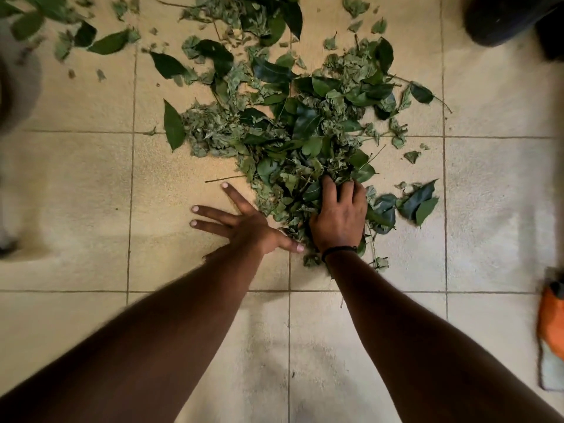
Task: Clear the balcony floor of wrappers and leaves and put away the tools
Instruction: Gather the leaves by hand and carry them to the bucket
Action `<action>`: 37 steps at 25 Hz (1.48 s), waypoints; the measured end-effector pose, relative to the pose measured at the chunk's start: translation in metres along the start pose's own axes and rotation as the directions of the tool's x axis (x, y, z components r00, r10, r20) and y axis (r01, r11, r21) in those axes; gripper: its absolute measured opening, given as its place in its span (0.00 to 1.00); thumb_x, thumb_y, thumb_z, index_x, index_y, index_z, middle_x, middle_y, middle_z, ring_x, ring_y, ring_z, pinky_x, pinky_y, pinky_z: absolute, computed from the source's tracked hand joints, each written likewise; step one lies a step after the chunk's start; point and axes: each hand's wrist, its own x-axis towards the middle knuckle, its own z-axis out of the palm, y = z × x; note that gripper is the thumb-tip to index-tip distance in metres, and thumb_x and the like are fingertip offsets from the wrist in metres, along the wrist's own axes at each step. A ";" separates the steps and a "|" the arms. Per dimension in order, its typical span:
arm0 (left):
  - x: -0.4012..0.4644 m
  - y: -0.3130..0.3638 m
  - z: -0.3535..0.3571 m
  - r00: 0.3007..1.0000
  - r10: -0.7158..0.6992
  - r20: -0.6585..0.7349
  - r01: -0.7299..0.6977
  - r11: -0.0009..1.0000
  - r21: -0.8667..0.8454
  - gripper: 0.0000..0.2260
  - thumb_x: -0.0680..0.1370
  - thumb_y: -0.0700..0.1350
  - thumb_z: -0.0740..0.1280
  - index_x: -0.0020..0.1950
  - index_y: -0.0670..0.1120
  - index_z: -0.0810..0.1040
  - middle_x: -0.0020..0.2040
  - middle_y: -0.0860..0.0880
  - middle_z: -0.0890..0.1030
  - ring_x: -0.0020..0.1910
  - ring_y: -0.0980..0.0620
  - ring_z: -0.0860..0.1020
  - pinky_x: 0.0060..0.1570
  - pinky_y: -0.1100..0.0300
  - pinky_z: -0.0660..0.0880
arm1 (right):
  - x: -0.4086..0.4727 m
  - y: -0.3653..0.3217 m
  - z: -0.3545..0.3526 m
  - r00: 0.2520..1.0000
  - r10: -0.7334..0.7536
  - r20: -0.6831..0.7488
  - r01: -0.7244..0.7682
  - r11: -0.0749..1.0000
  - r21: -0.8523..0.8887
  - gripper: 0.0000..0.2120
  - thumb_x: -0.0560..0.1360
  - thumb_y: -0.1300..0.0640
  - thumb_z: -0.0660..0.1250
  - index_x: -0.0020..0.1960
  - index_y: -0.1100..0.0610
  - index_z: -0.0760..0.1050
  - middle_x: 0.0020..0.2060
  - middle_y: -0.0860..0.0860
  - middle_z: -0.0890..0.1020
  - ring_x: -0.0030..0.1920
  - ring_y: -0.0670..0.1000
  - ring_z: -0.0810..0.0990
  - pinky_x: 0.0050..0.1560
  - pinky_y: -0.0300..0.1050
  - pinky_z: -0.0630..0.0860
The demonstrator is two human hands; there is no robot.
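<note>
A big heap of green leaves and thin twigs (293, 123) lies on the beige tiled floor (76, 193), spreading from the centre up to the top edge. My right hand (338, 215), with a dark band at the wrist, presses down on the near edge of the heap, its fingertips buried among the leaves. My left hand (241, 222) lies flat on the tile beside the heap's left edge, fingers spread straight, thumb pointing toward my right wrist. It holds nothing.
Loose leaves (103, 41) are scattered at the top left. A dark round object (500, 19) stands at the top right corner. An orange and grey object (552, 328) lies at the right edge. A blurred grey shape (15, 87) is on the far left.
</note>
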 end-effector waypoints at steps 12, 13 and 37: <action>0.039 -0.053 -0.063 0.996 0.067 0.066 -0.086 0.937 0.337 0.83 0.48 0.52 0.87 0.62 0.56 0.11 0.61 0.32 0.13 0.64 0.26 0.19 0.59 0.17 0.44 | 0.004 -0.009 0.000 0.996 0.060 0.061 -0.054 0.993 -0.109 0.29 0.68 0.60 0.72 0.67 0.58 0.69 0.55 0.65 0.76 0.59 0.69 0.72 0.61 0.64 0.74; 0.038 -0.055 -0.065 0.995 0.070 0.067 -0.089 0.933 0.350 0.83 0.48 0.52 0.87 0.62 0.56 0.10 0.61 0.32 0.13 0.64 0.26 0.19 0.59 0.17 0.43 | 0.004 -0.010 -0.001 0.995 0.058 0.076 -0.050 0.993 -0.108 0.29 0.69 0.59 0.73 0.68 0.58 0.69 0.55 0.65 0.76 0.60 0.69 0.72 0.61 0.64 0.74; 0.049 -0.056 -0.057 0.991 0.131 0.020 -0.126 0.888 0.443 0.84 0.45 0.55 0.87 0.65 0.57 0.12 0.65 0.30 0.17 0.67 0.24 0.22 0.58 0.14 0.44 | 0.095 -0.036 -0.093 0.948 -0.184 0.259 0.090 0.937 0.337 0.28 0.73 0.68 0.65 0.72 0.58 0.67 0.63 0.61 0.76 0.61 0.63 0.74 0.62 0.59 0.75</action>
